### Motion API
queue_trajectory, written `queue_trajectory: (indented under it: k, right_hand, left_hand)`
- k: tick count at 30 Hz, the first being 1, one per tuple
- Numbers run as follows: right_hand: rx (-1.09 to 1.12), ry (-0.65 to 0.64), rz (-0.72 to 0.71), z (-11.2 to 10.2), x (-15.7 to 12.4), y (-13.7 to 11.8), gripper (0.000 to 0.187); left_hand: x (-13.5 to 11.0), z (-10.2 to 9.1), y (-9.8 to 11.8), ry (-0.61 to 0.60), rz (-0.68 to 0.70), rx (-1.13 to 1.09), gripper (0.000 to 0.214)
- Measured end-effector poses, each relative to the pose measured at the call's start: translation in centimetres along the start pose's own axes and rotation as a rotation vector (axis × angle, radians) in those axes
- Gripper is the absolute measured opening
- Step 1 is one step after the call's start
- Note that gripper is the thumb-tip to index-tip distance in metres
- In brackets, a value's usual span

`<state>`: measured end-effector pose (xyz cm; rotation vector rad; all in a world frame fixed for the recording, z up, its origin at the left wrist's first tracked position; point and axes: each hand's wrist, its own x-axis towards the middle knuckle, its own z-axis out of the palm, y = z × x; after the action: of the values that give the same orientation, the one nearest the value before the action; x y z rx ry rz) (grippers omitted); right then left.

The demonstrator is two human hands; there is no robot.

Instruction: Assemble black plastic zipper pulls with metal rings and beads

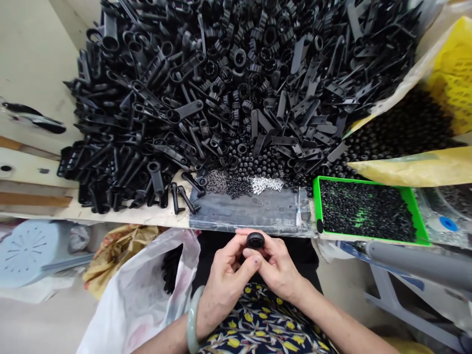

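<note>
My left hand (229, 278) and my right hand (279, 268) meet just below the bench's front edge. Between their fingertips they both grip a round black plastic part (255, 240), its ringed end turned upward; the fingers cover the rest of it. On the bench ahead lies a dark work mat (243, 211). Along the mat's far side sit a small heap of white metal pins (266, 184), grey small parts (217, 182) and little black beads (254, 164). Two loose black crank-shaped pieces (182, 199) rest at the mat's left edge.
A large pile of black plastic parts (191, 110) covers the bench behind. To the right stand a green tray (316, 201) of tiny black pieces and a yellow bag (401, 167) of round black parts. A white plastic bag (121, 295) and a blue stool (29, 250) are at lower left.
</note>
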<state>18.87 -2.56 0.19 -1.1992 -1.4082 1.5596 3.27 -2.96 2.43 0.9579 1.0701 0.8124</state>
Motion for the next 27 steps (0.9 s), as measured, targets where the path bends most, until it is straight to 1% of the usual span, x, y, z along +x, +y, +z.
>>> queue_trajectory:
  k: [4,6,9,11,12,14,15,16,18,19,21,24,26,27]
  right_hand:
    - [0.022,-0.003,0.006,-0.1,0.2,0.4,0.039]
    - [0.026,-0.010,-0.044,-0.3,0.6,0.5,0.039]
    - [-0.021,-0.010,-0.165,-0.3,1.2,0.4,0.044]
    - [-0.094,0.002,-0.239,-0.1,1.4,0.4,0.054]
    - [-0.126,0.014,-0.260,0.1,1.5,0.5,0.064]
    - [-0.115,0.072,-0.252,0.6,1.4,0.7,0.081]
    - [-0.073,0.118,-0.224,0.9,1.4,0.9,0.081]
    - [-0.030,0.164,-0.187,1.2,1.3,1.0,0.073]
    - [-0.003,0.208,-0.109,1.8,1.4,1.3,0.047]
    - [-0.023,0.200,-0.084,2.0,1.5,1.3,0.036]
    - [-0.076,0.183,-0.079,2.3,1.8,1.3,0.022]
    - [-0.068,0.227,-0.121,1.7,2.3,1.2,0.015]
    - [-0.106,0.266,-0.157,0.5,2.8,1.3,0.014]
    - [-0.165,0.282,-0.184,-0.3,3.1,1.4,0.015]
  left_hand:
    - [0.3,0.2,-0.1,0.011,0.008,0.022,0.030]
    - [0.6,0.1,-0.2,0.007,0.019,-0.007,0.028]
    - [1.0,-0.2,-0.3,0.004,0.008,-0.128,0.027]
    - [1.2,-0.6,-0.1,0.075,-0.031,-0.245,0.027]
    - [1.3,-0.8,0.2,0.125,-0.063,-0.316,0.027]
    - [1.6,-1.3,0.8,0.221,-0.111,-0.478,0.028]
    - [1.8,-1.5,1.2,0.256,-0.109,-0.561,0.028]
    - [2.0,-1.6,1.5,0.281,-0.089,-0.633,0.027]
    - [2.5,-1.7,1.9,0.322,-0.013,-0.723,0.025]
    - [2.7,-1.6,1.9,0.335,0.016,-0.745,0.025]
    - [3.3,-1.1,1.7,0.332,0.032,-0.772,0.028]
    - [4.1,-0.5,1.1,0.289,0.011,-0.828,0.031]
    - [4.6,-0.8,0.6,0.277,0.002,-0.836,0.028]
    - [4.8,-1.1,0.4,0.287,0.016,-0.810,0.027]
